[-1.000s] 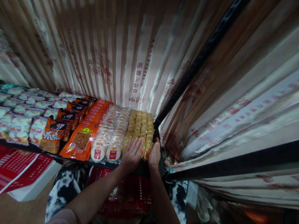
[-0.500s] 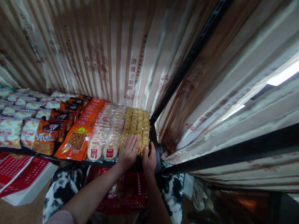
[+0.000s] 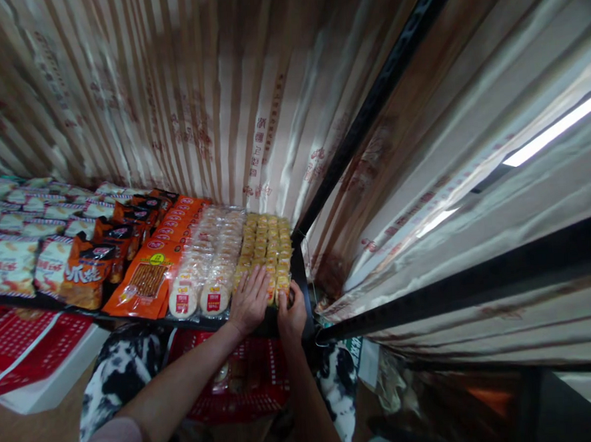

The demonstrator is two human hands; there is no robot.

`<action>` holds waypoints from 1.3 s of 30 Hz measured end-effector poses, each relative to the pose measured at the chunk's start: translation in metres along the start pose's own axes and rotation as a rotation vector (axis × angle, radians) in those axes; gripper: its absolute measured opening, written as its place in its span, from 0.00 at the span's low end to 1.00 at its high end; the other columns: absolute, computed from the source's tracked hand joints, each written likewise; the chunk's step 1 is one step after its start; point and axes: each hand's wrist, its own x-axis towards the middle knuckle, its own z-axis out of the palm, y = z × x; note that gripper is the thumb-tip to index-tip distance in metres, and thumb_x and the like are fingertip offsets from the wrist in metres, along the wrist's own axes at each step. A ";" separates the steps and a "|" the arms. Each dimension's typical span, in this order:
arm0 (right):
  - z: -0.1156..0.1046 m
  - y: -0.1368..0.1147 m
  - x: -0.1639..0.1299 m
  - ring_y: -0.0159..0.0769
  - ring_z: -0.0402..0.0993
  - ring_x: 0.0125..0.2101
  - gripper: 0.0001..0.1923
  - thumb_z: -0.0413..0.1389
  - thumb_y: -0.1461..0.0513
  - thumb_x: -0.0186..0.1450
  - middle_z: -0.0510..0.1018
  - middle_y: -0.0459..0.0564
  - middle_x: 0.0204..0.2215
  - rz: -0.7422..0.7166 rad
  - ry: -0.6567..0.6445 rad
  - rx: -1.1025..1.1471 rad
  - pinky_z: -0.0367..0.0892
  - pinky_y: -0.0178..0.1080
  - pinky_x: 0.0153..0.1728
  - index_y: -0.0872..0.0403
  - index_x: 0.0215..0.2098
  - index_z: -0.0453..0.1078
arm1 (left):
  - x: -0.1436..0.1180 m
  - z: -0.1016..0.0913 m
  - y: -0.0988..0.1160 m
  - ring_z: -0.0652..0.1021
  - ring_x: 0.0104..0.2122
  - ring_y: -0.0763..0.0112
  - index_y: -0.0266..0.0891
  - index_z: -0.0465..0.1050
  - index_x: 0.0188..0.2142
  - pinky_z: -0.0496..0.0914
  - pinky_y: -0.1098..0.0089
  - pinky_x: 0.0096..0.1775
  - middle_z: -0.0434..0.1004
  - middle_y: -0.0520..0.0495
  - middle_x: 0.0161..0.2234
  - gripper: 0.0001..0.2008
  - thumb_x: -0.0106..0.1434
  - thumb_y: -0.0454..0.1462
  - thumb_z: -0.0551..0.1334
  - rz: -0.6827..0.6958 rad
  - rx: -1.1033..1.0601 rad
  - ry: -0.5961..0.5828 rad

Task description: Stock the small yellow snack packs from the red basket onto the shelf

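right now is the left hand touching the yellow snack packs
Touching. The head view shows the left hand lying flat on the front yellow snack packs, fingers spread over them.

Both hands (image 3: 271, 306) rest on the front of the cracker packs (image 3: 270, 249), rightmost on the shelf (image 3: 300, 294).

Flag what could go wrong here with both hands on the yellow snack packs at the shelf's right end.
1. The yellow snack packs reach the shelf's front edge, where the left hand and right hand press; a push could tip the front ones into the red basket below.
2. The round cracker packs lie right against them, so the left hand may shove that row askew.
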 end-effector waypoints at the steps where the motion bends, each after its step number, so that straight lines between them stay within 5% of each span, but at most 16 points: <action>1: 0.000 0.000 0.000 0.41 0.69 0.47 0.23 0.46 0.53 0.61 0.69 0.61 0.50 -0.002 0.007 0.024 0.65 0.45 0.48 0.59 0.49 0.63 | 0.000 0.000 0.000 0.53 0.62 0.62 0.33 0.57 0.58 0.49 0.57 0.61 0.55 0.41 0.61 0.23 0.64 0.36 0.50 0.000 -0.001 0.003; 6: 0.005 -0.001 0.001 0.41 0.70 0.45 0.21 0.47 0.52 0.61 0.67 0.63 0.50 0.041 0.028 0.080 0.66 0.44 0.47 0.59 0.44 0.63 | 0.000 0.001 0.000 0.54 0.62 0.60 0.33 0.58 0.58 0.50 0.56 0.60 0.57 0.40 0.60 0.23 0.64 0.38 0.51 0.007 -0.017 0.019; 9: 0.006 -0.001 0.002 0.41 0.71 0.44 0.23 0.47 0.52 0.62 0.68 0.63 0.49 0.053 0.044 0.075 0.67 0.45 0.45 0.59 0.49 0.60 | 0.000 0.001 0.000 0.55 0.61 0.59 0.35 0.59 0.58 0.50 0.55 0.60 0.56 0.39 0.60 0.24 0.63 0.40 0.52 0.003 -0.029 0.032; 21: -0.010 0.007 -0.017 0.46 0.59 0.54 0.28 0.48 0.55 0.61 0.65 0.60 0.53 -0.183 -0.027 -0.290 0.58 0.51 0.52 0.57 0.57 0.56 | -0.002 -0.003 0.001 0.53 0.62 0.57 0.33 0.58 0.58 0.50 0.53 0.60 0.54 0.37 0.61 0.28 0.59 0.40 0.54 0.002 -0.092 -0.006; 30: -0.007 0.004 -0.008 0.45 0.62 0.52 0.27 0.46 0.55 0.62 0.66 0.61 0.52 -0.184 -0.023 -0.245 0.60 0.50 0.51 0.58 0.57 0.57 | -0.001 -0.002 0.000 0.53 0.62 0.57 0.32 0.58 0.58 0.49 0.54 0.60 0.54 0.37 0.61 0.28 0.58 0.39 0.54 0.010 -0.076 0.002; 39: -0.004 0.017 -0.008 0.46 0.61 0.52 0.28 0.43 0.51 0.63 0.67 0.63 0.50 -0.190 -0.043 -0.262 0.59 0.51 0.51 0.60 0.55 0.60 | -0.002 -0.003 0.001 0.57 0.61 0.58 0.43 0.64 0.55 0.50 0.54 0.60 0.58 0.46 0.60 0.22 0.61 0.39 0.55 0.098 -0.082 0.023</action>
